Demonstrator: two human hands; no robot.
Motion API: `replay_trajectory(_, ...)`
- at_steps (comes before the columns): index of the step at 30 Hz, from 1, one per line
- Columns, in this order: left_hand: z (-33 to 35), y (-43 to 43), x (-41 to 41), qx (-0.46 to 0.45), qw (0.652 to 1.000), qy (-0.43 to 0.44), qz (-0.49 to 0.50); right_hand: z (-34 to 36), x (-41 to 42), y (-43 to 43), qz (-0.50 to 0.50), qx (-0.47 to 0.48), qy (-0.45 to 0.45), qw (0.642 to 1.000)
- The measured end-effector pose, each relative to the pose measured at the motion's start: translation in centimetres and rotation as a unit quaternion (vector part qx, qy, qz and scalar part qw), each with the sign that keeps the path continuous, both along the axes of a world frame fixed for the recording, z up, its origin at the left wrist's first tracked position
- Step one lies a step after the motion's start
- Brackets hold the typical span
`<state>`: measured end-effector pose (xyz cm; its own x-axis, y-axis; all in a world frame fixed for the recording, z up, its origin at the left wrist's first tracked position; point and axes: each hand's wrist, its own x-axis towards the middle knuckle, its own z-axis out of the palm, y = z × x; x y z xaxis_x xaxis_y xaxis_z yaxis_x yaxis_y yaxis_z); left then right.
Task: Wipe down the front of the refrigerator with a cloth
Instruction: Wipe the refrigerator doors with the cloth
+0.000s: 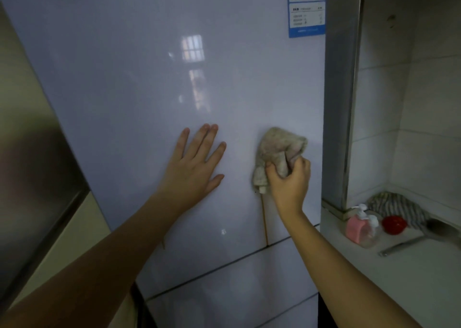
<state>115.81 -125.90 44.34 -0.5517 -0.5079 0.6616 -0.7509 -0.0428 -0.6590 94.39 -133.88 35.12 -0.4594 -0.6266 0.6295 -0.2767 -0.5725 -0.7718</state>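
Observation:
The glossy white refrigerator door [154, 78] fills most of the view, with a dark seam to a lower door near the bottom. My left hand [197, 165] lies flat on the door with fingers spread and straight. To its right, my right hand [290, 180] grips a bunched beige cloth [277, 150] and holds it against the door near the right edge. A thin cord hangs down from the cloth.
A blue energy label [307, 8] is stuck at the door's top right. On the white counter [411, 273] to the right stand a pink pump bottle [356, 228], a red bowl [394, 224], a striped rag [396, 206] and a metal ladle [424, 235]. Tiled wall behind.

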Motion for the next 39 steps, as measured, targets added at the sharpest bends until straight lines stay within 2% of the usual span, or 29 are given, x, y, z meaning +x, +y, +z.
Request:
replay_trajectory(2, -1.9, 0.4, 0.2, 0.005, 1.000, 0.010, 0.006, -0.4, 1.6, 1.1, 0.036, -0.013, 0.037, 0.999)
replay_trajectory(6, -5.1, 1.0, 2.1, 0.025, 1.000, -0.012, 0.006, -3.4, 3.7, 2.5, 0.092, -0.047, 0.174, 0.979)
replay_trajectory(8, -5.5, 1.1, 2.4, 0.029, 0.999, -0.018, 0.016, -5.0, 3.1, 2.2, 0.086, -0.029, 0.132, 0.987)
replay_trajectory(12, -5.4, 1.1, 2.5, 0.034, 0.999, -0.026, 0.027, -6.2, 0.9, 1.2, 0.033, 0.043, -0.034, 0.998)
replay_trajectory(15, -5.5, 1.1, 2.8, 0.035, 0.998, -0.031, 0.031, -5.1, 0.5, 0.6, 0.008, 0.054, -0.076, 0.996)
replay_trajectory(17, -5.6, 1.1, 2.8, 0.036, 0.998, -0.030, 0.034, -4.2, 1.6, 1.0, 0.020, 0.039, -0.051, 0.998)
replay_trajectory(23, -5.4, 1.1, 2.8, 0.040, 0.999, -0.025, 0.026, -6.2, 2.0, 2.1, 0.077, -0.016, 0.134, 0.988)
replay_trajectory(25, -5.4, 1.2, 2.7, 0.038, 0.999, -0.023, 0.027, -7.1, 0.5, 1.6, 0.054, 0.003, 0.126, 0.991)
replay_trajectory(29, -5.5, 1.0, 2.7, 0.038, 0.999, -0.018, 0.028, -5.7, -0.9, 0.4, 0.000, 0.055, -0.001, 0.998)
replay_trajectory(32, -5.6, 0.8, 2.8, 0.036, 0.999, -0.014, 0.023, -4.6, 1.2, 0.8, 0.007, 0.060, -0.059, 0.996)
replay_trajectory(37, -5.7, 0.9, 2.8, 0.030, 0.999, -0.010, 0.013, -7.8, 4.0, 3.2, 0.092, 0.035, 0.074, 0.992)
replay_trajectory(39, -5.8, 0.9, 2.7, 0.029, 1.000, -0.005, 0.011, -9.5, 2.9, 3.0, 0.088, 0.053, 0.066, 0.993)
